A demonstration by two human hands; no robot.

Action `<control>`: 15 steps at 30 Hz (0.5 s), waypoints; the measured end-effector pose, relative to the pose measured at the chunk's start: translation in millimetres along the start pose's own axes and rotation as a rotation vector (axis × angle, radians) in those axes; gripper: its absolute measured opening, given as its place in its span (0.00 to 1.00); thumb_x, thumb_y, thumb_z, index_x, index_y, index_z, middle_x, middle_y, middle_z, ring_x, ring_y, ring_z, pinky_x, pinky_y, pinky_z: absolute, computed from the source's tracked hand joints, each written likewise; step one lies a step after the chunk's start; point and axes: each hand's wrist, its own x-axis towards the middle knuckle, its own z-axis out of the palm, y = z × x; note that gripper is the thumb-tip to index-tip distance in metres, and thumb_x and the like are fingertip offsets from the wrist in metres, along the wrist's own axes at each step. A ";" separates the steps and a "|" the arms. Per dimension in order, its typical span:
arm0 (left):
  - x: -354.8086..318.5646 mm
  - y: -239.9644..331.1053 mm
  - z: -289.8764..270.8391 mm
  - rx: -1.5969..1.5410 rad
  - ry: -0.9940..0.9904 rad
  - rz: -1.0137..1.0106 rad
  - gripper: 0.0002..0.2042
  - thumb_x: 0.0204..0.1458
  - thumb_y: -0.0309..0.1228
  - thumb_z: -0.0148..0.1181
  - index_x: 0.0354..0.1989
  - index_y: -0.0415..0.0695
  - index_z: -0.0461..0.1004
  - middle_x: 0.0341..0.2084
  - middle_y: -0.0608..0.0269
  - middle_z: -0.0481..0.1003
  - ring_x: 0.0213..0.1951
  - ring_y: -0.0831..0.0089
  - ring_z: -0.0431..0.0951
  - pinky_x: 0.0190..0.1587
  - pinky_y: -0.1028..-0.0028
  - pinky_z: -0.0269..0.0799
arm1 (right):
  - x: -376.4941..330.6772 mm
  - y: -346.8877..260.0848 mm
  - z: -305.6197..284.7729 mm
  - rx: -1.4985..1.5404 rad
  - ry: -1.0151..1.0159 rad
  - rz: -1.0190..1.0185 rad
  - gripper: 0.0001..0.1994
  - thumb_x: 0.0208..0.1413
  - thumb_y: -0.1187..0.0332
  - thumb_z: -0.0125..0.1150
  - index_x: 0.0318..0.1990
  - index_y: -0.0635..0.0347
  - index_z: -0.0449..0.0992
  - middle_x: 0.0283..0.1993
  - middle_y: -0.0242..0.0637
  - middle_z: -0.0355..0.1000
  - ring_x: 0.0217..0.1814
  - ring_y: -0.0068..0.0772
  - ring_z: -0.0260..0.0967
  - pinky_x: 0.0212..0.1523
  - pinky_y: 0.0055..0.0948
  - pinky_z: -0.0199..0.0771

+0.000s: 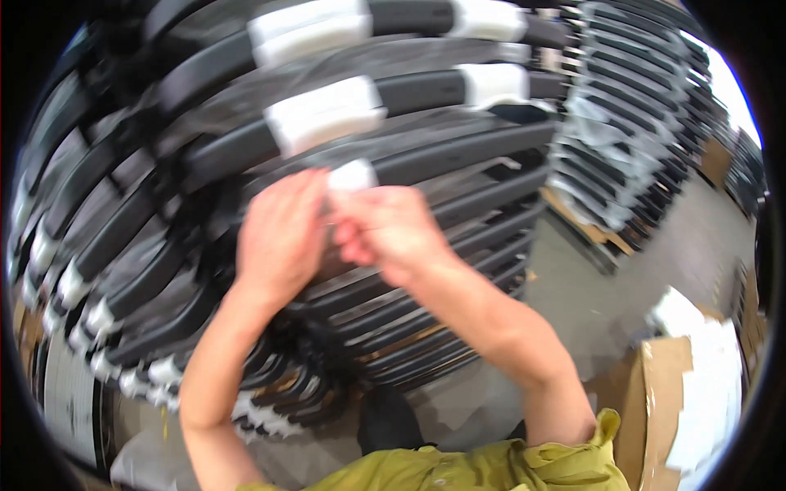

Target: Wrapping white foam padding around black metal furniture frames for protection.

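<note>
The left hand [281, 233] and right hand [397, 229] are close together at the front of a stack of dark curved bars [467, 154]. Motion blur softens both hands.

Left hand: back uppermost, fingers extended toward the stack. The palm is hidden; whether it grasps anything cannot be told.

Right hand: fingers curled, thumb side toward the left hand. Its fingertips are blurred; a firm grip cannot be confirmed.

Small white wrap [355, 173]: located directly above the meeting point of the hands, against a bar. Its lower edge is covered by the hands; contact with the fingers cannot be resolved.

Large white wrap [323, 114]: around the bar above, fully in view but blurred.

Second stack [626, 106]: at right, partly obscured by translucent film. Carton [663, 393]: lower right, partly covered by white sheets [711, 401].
</note>
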 end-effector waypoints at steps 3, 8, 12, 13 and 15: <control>3.9 11.2 -11.5 -0.173 -0.148 -0.098 0.28 0.30 0.22 0.54 0.48 0.37 0.61 0.45 0.49 0.64 0.49 0.56 0.63 0.51 0.65 0.57 | 9.6 5.3 -9.4 0.052 -0.011 0.020 0.13 0.49 0.63 0.54 0.21 0.63 0.69 0.14 0.31 0.64 0.11 0.19 0.59 0.10 0.15 0.55; -4.1 2.3 4.5 -0.155 0.109 -0.297 0.21 0.31 0.23 0.61 0.40 0.41 0.69 0.37 0.56 0.71 0.42 0.62 0.70 0.44 0.70 0.64 | 10.2 1.8 1.6 0.082 -0.084 0.031 0.16 0.52 0.61 0.51 0.21 0.66 0.68 0.14 0.34 0.63 0.11 0.20 0.58 0.09 0.16 0.55; 13.0 12.6 34.9 -0.461 0.137 -0.495 0.10 0.41 0.25 0.59 0.35 0.39 0.73 0.32 0.59 0.73 0.35 0.72 0.73 0.39 0.76 0.66 | -30.8 -29.4 -37.7 -0.032 -0.111 -0.041 0.21 0.54 0.56 0.43 0.22 0.68 0.68 0.15 0.37 0.64 0.12 0.24 0.62 0.12 0.20 0.61; 14.6 14.4 40.1 -0.531 0.143 -0.524 0.10 0.43 0.27 0.58 0.35 0.38 0.73 0.32 0.60 0.73 0.34 0.75 0.72 0.39 0.78 0.65 | -52.8 -38.2 -48.6 -0.160 -0.142 -0.023 0.21 0.53 0.57 0.44 0.21 0.69 0.68 0.14 0.38 0.65 0.13 0.25 0.63 0.13 0.20 0.63; 1.6 -4.2 32.1 -0.653 0.131 -0.666 0.12 0.46 0.26 0.56 0.39 0.35 0.71 0.34 0.60 0.72 0.35 0.77 0.70 0.40 0.79 0.65 | -98.2 -41.1 -59.5 -0.385 -0.230 0.031 0.19 0.50 0.60 0.45 0.17 0.70 0.67 0.14 0.40 0.66 0.14 0.24 0.65 0.15 0.22 0.65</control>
